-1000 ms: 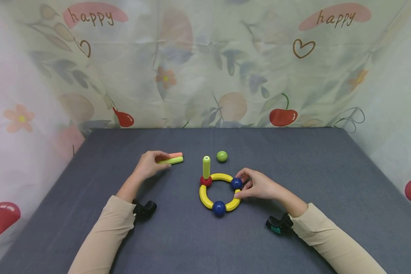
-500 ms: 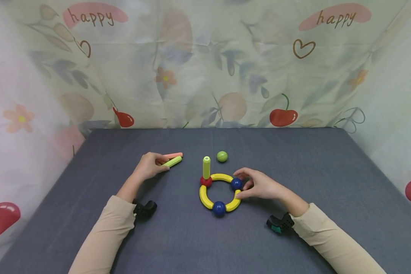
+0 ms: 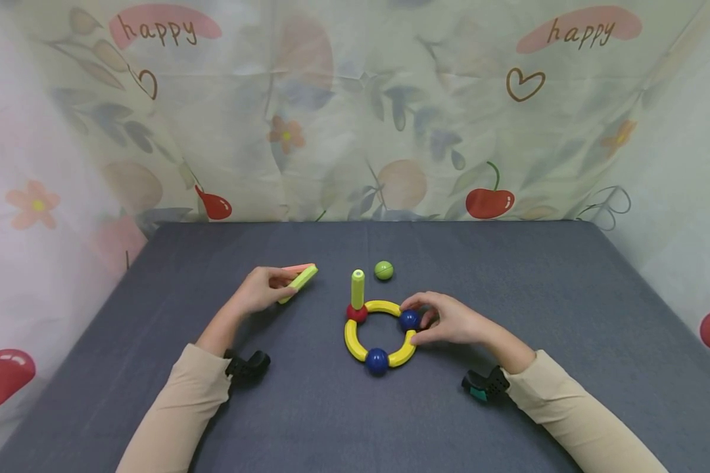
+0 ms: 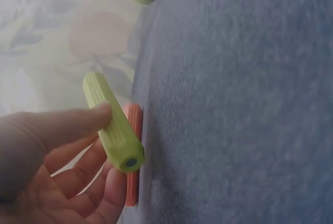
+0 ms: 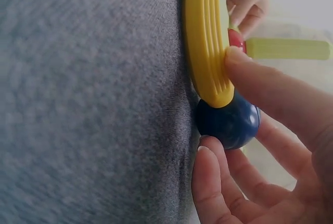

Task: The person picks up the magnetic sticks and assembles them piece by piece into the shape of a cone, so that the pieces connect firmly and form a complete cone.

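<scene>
Head view shows me a patterned cloth [image 3: 343,118] behind a dark tabletop [image 3: 355,420], where a person's left hand [image 3: 261,289] and right hand [image 3: 449,320] are at work. Next in size, I see a yellow ring [image 3: 353,341] lying flat between them; the right hand grips its right edge, thumb on a curved piece. An upright lime rod [image 3: 357,290] stands on the ring. The left hand pinches a held lime rod [image 3: 305,278] between thumb and fingers; just behind lies a coral rod [image 3: 298,268], partly hidden.

Smallest are the balls: the right blue ball [image 3: 409,320], within the right hand's curled fingers, the near blue ball [image 3: 377,361] and red ball [image 3: 357,313] in the ring, and a green ball [image 3: 383,270] beyond it.
</scene>
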Motion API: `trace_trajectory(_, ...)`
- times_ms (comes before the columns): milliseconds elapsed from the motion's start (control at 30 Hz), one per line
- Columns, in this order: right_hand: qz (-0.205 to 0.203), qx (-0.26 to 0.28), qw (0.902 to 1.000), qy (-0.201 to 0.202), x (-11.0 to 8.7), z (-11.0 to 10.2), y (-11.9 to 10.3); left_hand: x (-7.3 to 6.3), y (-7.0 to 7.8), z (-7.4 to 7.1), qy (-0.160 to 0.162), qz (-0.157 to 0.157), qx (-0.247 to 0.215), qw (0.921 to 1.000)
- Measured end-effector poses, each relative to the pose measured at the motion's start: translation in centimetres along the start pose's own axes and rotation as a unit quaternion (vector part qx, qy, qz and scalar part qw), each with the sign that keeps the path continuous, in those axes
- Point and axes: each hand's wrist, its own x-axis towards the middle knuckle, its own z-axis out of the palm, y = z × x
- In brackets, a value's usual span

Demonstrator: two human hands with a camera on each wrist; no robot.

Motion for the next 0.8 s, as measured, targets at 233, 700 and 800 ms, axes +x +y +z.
trace_trajectory(233,0.007,0.000,1.0000,0.007,-0.1,0.2,0.0,-0.3,0.7,0.3,-0.018,-0.012,-0.032,0.9992)
trace_trajectory(700,-0.001,-0.032,0.9992,0.025,-0.1,0.8,-0.2,-1.2,2.4,0.6,-0.051,0.031,-0.109,0.9923)
trace_trajectory(800,-0.002,-0.043,0.9986,0.030,-0.1,0.9,-0.2,-1.5,2.8,0.7,-0.065,0.049,-0.125,0.9888)
